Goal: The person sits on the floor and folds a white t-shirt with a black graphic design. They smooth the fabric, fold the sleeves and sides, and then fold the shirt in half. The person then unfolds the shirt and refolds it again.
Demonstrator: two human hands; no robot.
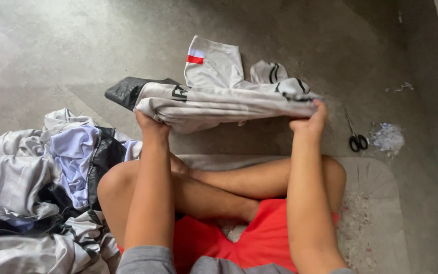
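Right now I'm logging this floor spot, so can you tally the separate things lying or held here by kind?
Garment held in both hands: 1
Heap of garments, too tangled to count singly: 1
Scissors: 1
Piles of white scraps: 1
Floor mat: 1
Total: 5

White folded garment (224, 104), gripped at each end by left hand (150, 124) and right hand (311, 121). Clothing heap (41, 187) at left; scissors (356, 137) on grey floor (51, 50).

Clothes pile (36, 198) cut off lower left
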